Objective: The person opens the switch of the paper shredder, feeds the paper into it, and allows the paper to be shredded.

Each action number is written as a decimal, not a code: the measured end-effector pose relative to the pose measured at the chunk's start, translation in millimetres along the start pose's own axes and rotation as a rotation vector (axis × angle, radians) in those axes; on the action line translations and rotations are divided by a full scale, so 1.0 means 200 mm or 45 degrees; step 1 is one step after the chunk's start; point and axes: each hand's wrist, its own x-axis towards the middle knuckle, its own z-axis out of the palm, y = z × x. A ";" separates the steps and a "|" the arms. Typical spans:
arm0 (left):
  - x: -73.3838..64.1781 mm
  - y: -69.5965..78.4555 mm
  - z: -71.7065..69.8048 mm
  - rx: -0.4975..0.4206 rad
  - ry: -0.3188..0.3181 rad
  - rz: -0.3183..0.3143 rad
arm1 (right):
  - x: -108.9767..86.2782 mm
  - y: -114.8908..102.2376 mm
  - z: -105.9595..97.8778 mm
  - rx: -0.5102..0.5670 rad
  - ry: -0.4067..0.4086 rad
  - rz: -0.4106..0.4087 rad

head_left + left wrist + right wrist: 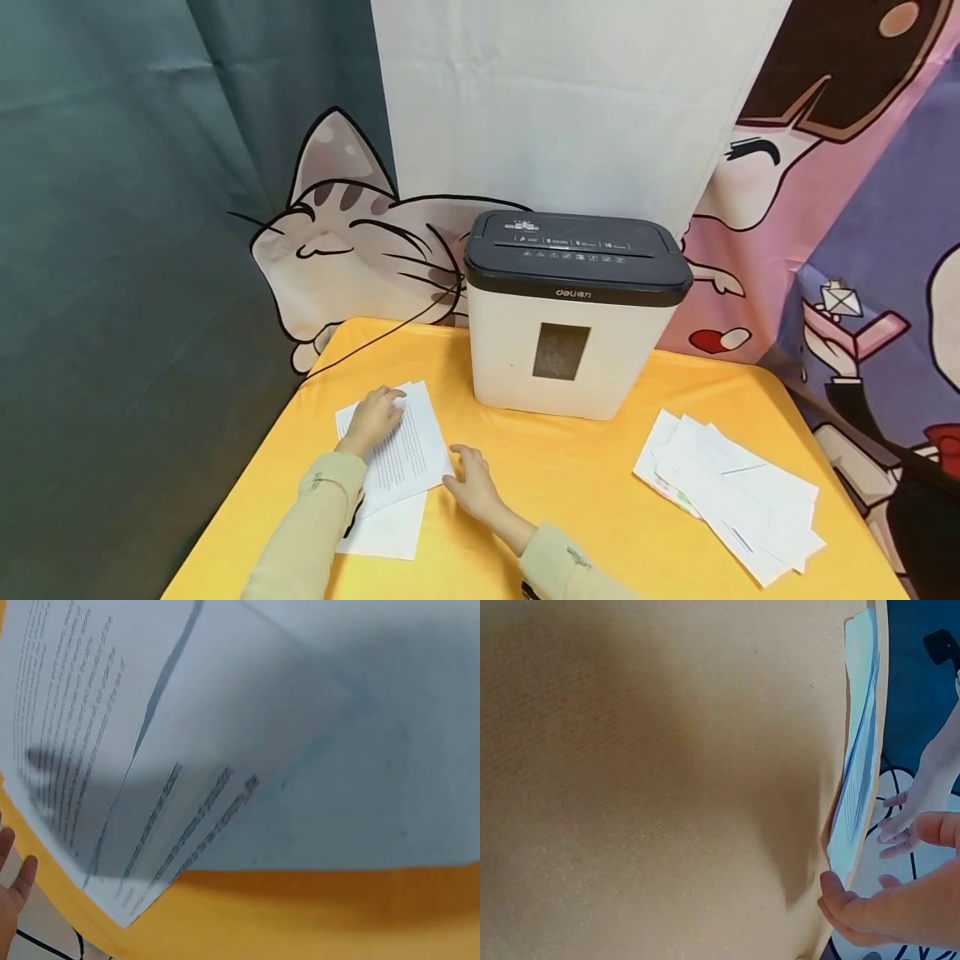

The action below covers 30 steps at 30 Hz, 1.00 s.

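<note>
Head view, hands: two. The left hand (375, 423) lies over the top of the printed sheet, its fingers loosely bent. The right hand (476, 485) is at the sheet's lower right corner, fingers spread, not clenched.
Head view, left papers: at least two, left of the middle. The printed sheet (407, 458) is on top; a plain sheet (392, 533) peeks out below it.
Head view, right papers: one messy paper pile (738, 492), lower right. The sheets overlap, so I cannot count them.
Head view, shredder: one shredder (510, 350), near the middle, with one window, on the yellow surface (555, 483).
Head view, cord: one thin black cord (375, 340), left of the shredder.
Head view, in the way: the left hand and sleeve (318, 500) hide some of the printed sheet.
Left wrist view: the printed sheet tilts across the upper left, with a dark shadow on it. The left hand shows only in part, at the left edge.
Right wrist view: two hands, both on the right. The right hand's fingertips are by the bottom end of the papers.
</note>
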 end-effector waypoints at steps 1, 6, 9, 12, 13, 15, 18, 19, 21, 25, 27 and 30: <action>0.00 -0.01 0.01 -0.001 -0.013 -0.013 | 0.00 0.00 0.00 0.010 -0.001 0.009; -0.01 -0.03 0.03 0.030 -0.092 -0.084 | 0.02 0.02 0.01 0.016 0.006 0.053; -0.02 -0.04 0.03 0.050 -0.140 -0.139 | 0.03 0.04 0.01 0.022 0.018 0.064; -0.03 -0.06 0.01 0.072 -0.200 -0.197 | 0.05 0.06 0.01 0.080 0.018 0.066; -0.03 -0.06 0.01 0.073 -0.220 -0.212 | 0.05 0.06 0.01 0.108 0.013 0.077; -0.03 -0.07 0.00 0.069 -0.258 -0.242 | 0.05 0.06 0.01 0.182 0.000 0.109; -0.03 -0.08 -0.01 0.053 -0.291 -0.272 | 0.05 0.05 0.01 0.268 -0.016 0.178; -0.03 -0.09 -0.01 0.047 -0.301 -0.282 | 0.05 0.04 0.01 0.288 -0.018 0.192; -0.03 -0.10 -0.01 0.047 -0.322 -0.310 | 0.04 0.04 0.00 0.322 -0.020 0.209; -0.02 -0.11 -0.01 0.065 -0.342 -0.373 | 0.04 0.04 0.00 0.355 -0.031 0.214; -0.02 -0.10 -0.01 0.076 -0.334 -0.393 | 0.04 0.04 0.00 0.364 -0.029 0.213; -0.02 -0.10 -0.02 0.085 -0.302 -0.401 | 0.05 0.05 0.00 0.362 -0.023 0.209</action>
